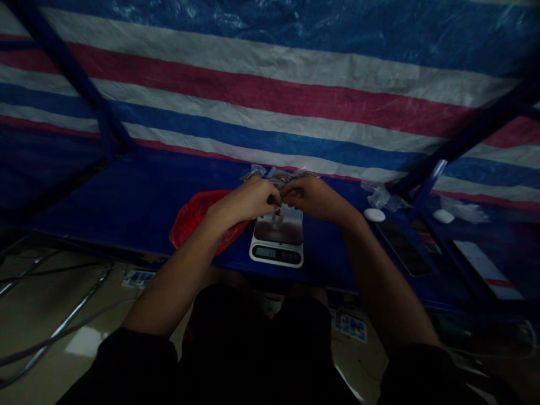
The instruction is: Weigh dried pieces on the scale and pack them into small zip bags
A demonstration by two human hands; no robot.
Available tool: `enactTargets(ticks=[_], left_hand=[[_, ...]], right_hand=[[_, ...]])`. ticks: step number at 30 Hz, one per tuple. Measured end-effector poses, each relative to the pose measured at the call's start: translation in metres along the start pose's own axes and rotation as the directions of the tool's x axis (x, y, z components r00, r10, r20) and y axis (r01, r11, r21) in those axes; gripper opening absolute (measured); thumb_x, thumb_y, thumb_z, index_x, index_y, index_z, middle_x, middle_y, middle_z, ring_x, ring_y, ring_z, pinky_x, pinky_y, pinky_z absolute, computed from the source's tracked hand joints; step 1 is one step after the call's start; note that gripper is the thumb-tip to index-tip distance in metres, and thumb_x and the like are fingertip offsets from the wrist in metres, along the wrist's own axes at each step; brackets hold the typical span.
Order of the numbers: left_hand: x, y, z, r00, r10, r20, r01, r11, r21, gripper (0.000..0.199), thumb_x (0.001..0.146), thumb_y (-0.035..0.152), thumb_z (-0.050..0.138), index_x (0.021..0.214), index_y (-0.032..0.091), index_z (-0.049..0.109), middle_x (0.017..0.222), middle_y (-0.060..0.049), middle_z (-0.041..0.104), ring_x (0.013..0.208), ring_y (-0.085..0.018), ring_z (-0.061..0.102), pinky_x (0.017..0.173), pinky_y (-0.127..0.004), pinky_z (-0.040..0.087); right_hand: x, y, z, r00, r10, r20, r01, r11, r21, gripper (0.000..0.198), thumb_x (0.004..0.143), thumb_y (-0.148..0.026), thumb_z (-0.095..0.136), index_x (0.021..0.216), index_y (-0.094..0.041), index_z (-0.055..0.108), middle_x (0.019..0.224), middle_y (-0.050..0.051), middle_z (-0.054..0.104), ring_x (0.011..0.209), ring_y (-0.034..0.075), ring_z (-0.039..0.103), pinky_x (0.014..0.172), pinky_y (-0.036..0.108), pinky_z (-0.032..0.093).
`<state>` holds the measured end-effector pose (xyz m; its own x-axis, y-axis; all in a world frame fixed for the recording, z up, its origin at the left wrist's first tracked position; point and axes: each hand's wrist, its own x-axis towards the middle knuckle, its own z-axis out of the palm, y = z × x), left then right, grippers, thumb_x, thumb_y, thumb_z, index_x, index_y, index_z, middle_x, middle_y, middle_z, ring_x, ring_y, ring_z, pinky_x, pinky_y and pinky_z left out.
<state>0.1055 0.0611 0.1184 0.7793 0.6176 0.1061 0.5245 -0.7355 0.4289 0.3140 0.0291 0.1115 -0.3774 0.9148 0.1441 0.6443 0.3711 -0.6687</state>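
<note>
My left hand and my right hand meet above a white kitchen scale, fingertips pinched close together. Between and just below them hangs what looks like a small clear plastic bag with something brown in it; the dim light blurs its outline, and I cannot tell whether it touches the scale's metal plate. The scale's display is lit, its digits too faint to read surely. Left of the scale lies an open red plastic bag, partly behind my left forearm. Several small clear bags with brown contents lie just beyond my hands.
The blue tabletop runs up to a striped tarp. On the right are a white oval case, a dark phone, a second white case, a white-screened phone and crumpled clear plastic. Blue frame bars slant on both sides.
</note>
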Motion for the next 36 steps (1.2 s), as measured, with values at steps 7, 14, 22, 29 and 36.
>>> enactTargets(ticks=[7, 14, 22, 29, 36], left_hand=[[0.018, 0.014, 0.001, 0.990, 0.017, 0.139, -0.033, 0.993, 0.117, 0.029, 0.087, 0.005, 0.066, 0.103, 0.018, 0.087, 0.104, -0.008, 0.084, 0.097, -0.022, 0.077, 0.092, -0.031, 0.054], [0.022, 0.011, 0.002, 0.987, 0.018, 0.160, -0.027, 0.998, 0.054, 0.026, 0.089, 0.008, 0.069, 0.107, 0.017, 0.085, 0.106, -0.010, 0.083, 0.096, -0.022, 0.077, 0.090, -0.031, 0.053], [0.020, 0.006, 0.007, 0.995, 0.065, 0.082, -0.068, 0.997, 0.026, 0.031, 0.086, -0.001, 0.063, 0.100, 0.016, 0.084, 0.101, -0.006, 0.083, 0.091, -0.020, 0.076, 0.088, -0.032, 0.055], [0.013, 0.003, 0.010, 0.997, 0.069, 0.020, -0.067, 0.994, -0.085, 0.023, 0.084, -0.001, 0.068, 0.095, 0.016, 0.080, 0.096, -0.005, 0.082, 0.090, -0.019, 0.076, 0.085, -0.030, 0.056], [0.005, -0.003, 0.011, 0.995, 0.090, -0.049, -0.098, 0.973, -0.209, 0.028, 0.090, 0.000, 0.058, 0.100, 0.016, 0.079, 0.096, -0.003, 0.082, 0.087, -0.016, 0.076, 0.081, -0.027, 0.054]], right_hand=[[-0.006, 0.020, 0.004, 0.993, 0.027, -0.118, -0.016, 0.996, 0.089, 0.013, 0.088, -0.020, 0.067, 0.090, -0.018, 0.080, 0.087, 0.005, 0.081, 0.077, 0.018, 0.073, 0.072, 0.030, 0.055], [-0.014, 0.025, 0.001, 0.990, 0.030, -0.140, -0.017, 0.996, 0.087, 0.013, 0.089, -0.023, 0.069, 0.091, -0.018, 0.081, 0.086, 0.004, 0.082, 0.077, 0.018, 0.073, 0.070, 0.028, 0.053], [-0.014, 0.023, 0.005, 0.992, 0.007, -0.130, 0.008, 0.994, 0.109, 0.015, 0.088, -0.022, 0.065, 0.089, -0.018, 0.080, 0.086, 0.004, 0.082, 0.077, 0.018, 0.074, 0.071, 0.028, 0.053], [-0.014, 0.024, 0.007, 0.991, -0.001, -0.135, 0.019, 0.991, 0.132, 0.015, 0.088, -0.024, 0.066, 0.090, -0.018, 0.080, 0.087, 0.004, 0.082, 0.079, 0.019, 0.075, 0.072, 0.028, 0.054], [-0.016, 0.025, 0.009, 0.992, 0.012, -0.124, 0.006, 0.990, 0.143, 0.016, 0.089, -0.028, 0.068, 0.093, -0.018, 0.080, 0.089, 0.005, 0.082, 0.082, 0.020, 0.074, 0.075, 0.030, 0.054]])
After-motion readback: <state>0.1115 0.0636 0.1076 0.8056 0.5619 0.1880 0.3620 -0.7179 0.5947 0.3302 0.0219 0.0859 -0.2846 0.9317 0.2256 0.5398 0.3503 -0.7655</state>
